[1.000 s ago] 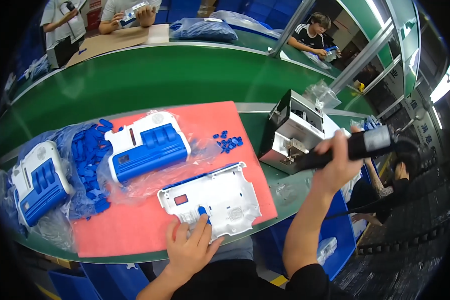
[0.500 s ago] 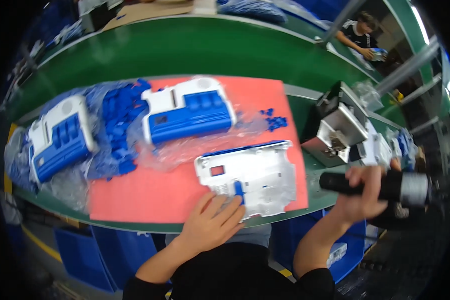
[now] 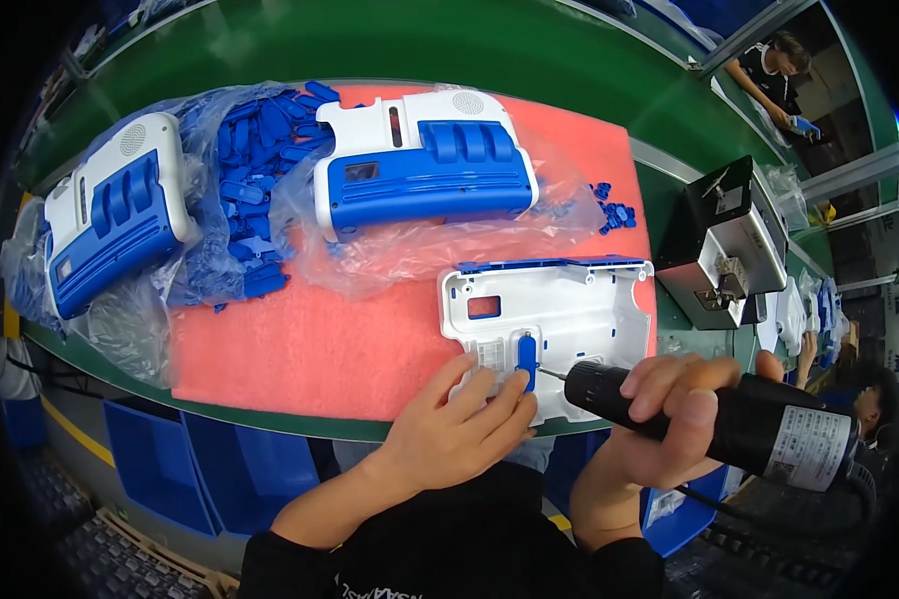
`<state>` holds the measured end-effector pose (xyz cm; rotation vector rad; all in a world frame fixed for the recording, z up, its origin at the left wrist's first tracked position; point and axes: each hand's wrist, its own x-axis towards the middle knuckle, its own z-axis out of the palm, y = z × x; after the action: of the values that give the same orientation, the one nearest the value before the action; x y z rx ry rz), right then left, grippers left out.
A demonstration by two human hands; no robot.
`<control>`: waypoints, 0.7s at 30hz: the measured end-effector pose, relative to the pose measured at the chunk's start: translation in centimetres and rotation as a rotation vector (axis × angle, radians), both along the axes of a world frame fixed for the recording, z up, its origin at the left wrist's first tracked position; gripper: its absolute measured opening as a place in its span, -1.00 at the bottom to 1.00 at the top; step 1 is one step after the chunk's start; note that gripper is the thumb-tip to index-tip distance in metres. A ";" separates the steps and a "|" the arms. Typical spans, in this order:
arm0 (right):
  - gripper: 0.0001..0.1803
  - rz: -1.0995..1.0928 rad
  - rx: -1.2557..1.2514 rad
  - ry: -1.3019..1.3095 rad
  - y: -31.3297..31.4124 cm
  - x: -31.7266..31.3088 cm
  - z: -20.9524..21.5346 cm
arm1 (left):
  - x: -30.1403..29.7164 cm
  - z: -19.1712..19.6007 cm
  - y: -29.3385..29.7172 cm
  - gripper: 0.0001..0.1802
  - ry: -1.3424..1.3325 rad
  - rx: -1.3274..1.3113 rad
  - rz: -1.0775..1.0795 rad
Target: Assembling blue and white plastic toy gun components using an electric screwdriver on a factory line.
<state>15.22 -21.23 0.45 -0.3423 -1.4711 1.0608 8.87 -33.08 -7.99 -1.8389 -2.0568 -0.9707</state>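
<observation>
A white plastic housing [image 3: 579, 309] lies hollow side up near the table's front edge, with a blue rim along its far side. Fixed against its inner face is a narrow blue strip [image 3: 526, 361]. My left hand [image 3: 459, 424] holds the housing at its near left part, its fingertips reaching the strip's lower end. In my right hand [image 3: 674, 409] is a black electric screwdriver [image 3: 739, 424], held almost level and pointing left. The thin bit reaches the right side of the blue strip; whether it sits on a screw is too small to tell.
Two blue-and-white housings [image 3: 425, 190] [image 3: 120, 215] rest on clear plastic bags behind. Between them is a heap of blue strips [image 3: 260, 140]. Small blue parts [image 3: 616, 212] lie on the pink foam mat [image 3: 290, 359]. A metal-and-black box [image 3: 724, 245] stands right; another person [image 3: 774, 75] works beyond.
My right hand has brought the screwdriver left and its bit to the blue strip. My left hand stays on the housing. The view has shifted, so the table contents appear displaced.
</observation>
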 end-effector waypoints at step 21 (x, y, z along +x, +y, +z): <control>-0.43 0.111 -0.004 -0.021 0.2 0.3 -0.5 | 0.0 0.0 0.0 -0.63 -0.055 0.009 -0.009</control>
<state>15.50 -21.02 -0.05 -0.2773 -1.5213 1.1519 8.89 -33.07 -8.02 -1.8388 -2.0738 -1.0419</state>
